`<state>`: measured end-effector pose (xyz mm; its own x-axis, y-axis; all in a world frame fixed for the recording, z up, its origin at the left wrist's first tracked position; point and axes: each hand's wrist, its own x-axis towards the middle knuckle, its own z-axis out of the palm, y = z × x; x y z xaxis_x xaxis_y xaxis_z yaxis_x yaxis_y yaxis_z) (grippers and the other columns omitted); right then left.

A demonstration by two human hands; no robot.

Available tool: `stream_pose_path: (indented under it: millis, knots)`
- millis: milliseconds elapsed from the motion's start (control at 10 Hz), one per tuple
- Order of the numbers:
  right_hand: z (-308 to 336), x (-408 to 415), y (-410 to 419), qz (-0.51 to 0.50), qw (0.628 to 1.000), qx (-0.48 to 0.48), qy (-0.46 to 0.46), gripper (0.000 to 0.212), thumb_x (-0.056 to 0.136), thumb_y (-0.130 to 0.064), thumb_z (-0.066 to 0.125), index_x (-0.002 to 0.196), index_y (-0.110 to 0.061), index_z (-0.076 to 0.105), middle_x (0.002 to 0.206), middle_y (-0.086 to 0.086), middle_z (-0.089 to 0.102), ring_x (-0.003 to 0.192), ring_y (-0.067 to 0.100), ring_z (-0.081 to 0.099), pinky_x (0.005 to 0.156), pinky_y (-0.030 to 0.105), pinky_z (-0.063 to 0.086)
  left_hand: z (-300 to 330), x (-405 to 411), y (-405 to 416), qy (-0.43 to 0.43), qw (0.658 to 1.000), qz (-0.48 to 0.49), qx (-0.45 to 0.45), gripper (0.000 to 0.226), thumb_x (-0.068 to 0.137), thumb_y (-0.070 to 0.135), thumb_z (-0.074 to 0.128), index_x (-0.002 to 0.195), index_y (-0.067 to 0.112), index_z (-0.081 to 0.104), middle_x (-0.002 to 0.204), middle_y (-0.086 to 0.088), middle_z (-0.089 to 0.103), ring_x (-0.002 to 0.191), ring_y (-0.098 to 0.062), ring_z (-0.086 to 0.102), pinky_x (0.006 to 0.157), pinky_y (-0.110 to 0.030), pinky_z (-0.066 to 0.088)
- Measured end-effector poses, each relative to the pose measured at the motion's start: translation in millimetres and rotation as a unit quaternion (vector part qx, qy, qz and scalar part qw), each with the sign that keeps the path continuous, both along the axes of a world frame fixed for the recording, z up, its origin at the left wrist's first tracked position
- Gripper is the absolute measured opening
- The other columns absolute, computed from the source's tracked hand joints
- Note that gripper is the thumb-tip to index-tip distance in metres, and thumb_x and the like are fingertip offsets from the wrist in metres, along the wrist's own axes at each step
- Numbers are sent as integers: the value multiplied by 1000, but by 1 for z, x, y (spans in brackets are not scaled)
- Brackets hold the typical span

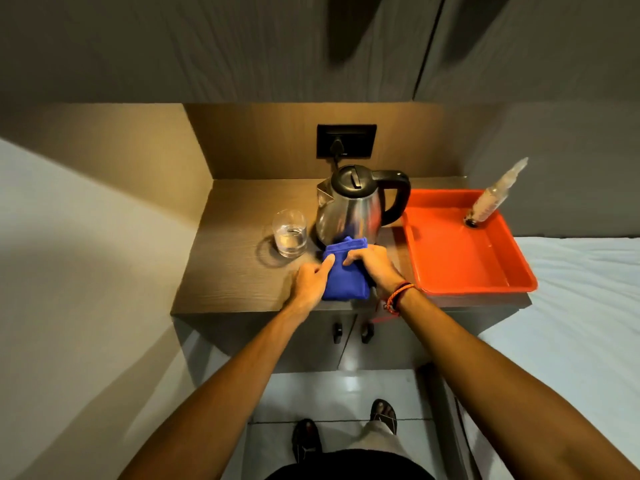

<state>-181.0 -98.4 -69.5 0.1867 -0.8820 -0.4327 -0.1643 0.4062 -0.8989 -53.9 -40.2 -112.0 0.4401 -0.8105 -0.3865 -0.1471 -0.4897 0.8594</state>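
**Both hands on blue cloth, in front of kettle**

Blue cloth [343,280] lies folded on the wooden worktop [235,271], centre of frame, near the front edge. Its far end touches the base of the kettle [353,206].

Right hand [372,265] is on the cloth's right side with its fingers curled over the top. The grip is narrow and holds the cloth. There is an orange and red band [398,296] on that wrist.

Left hand [310,282] is at the cloth's left edge. Its fingers are fairly straight and one fingertip presses the upper left corner of the cloth. The grip is loose, not wrapped round anything.

The steel kettle has a black lid and handle and stands just behind the cloth. Its cord runs up to a black socket [346,140] on the back panel. A glass [289,233] part-filled with water is left of the kettle, apart from the left hand.

A red tray [460,261] sits on the right of the frame and overhangs the worktop edge. A bottle [491,199] stands tilted in its far corner, blurred. A white bed [581,299] is at far right.
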Motion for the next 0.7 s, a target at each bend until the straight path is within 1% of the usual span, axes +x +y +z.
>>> stream_pose_path:
  millis: [100,200,300,400,500,600,700]
  knots:
    - [23,-40,-12,-11,999,-43,1,32,51,-3,63,82,-10,71,75,-2,70,65,8,59,55,19,47,18,-42,-19,88,993,-63,-52,30,95,34,65,97,6,75,90,-9,71,80,-19,59,72,-35,45]
    - [31,-89,-28,-72,995,-65,27,40,57,0,67,96,-8,60,91,9,66,81,19,58,64,27,47,33,-81,-42,59,988,-119,-82,28,88,27,75,104,5,76,94,-8,76,80,-16,64,72,-35,53]
    - [27,-135,-43,-143,982,-92,78,48,70,12,72,111,-6,54,99,10,64,89,22,60,68,27,49,46,-117,-67,-15,984,-158,-79,27,84,29,78,87,2,74,78,-4,69,69,-15,58,56,-28,44]
    - [17,-164,-52,-140,973,-103,151,59,76,9,76,128,-2,48,113,13,63,99,26,61,87,37,52,57,-144,-85,-87,975,-199,-39,29,84,30,77,91,3,68,91,-11,67,86,-30,67,65,-33,47]
    - [-1,-176,-61,-75,970,-87,216,53,88,7,64,137,-1,45,133,21,60,124,36,58,107,48,45,55,-158,-93,-175,948,-264,-13,35,86,23,70,115,7,60,119,-17,65,109,-38,66,79,-40,53]
    - [-5,-178,-59,38,942,-100,319,52,90,5,56,140,3,43,139,23,56,131,40,52,106,42,43,58,-166,-81,-268,897,-350,-40,22,86,21,66,103,9,59,129,-22,56,110,-39,62,82,-40,51]
    - [-1,-170,-58,43,916,-143,371,61,91,1,54,149,2,36,150,23,47,139,41,45,113,44,37,59,-158,-76,-301,888,-340,-73,44,87,21,66,123,0,52,136,-20,40,113,-41,56,91,-45,50]
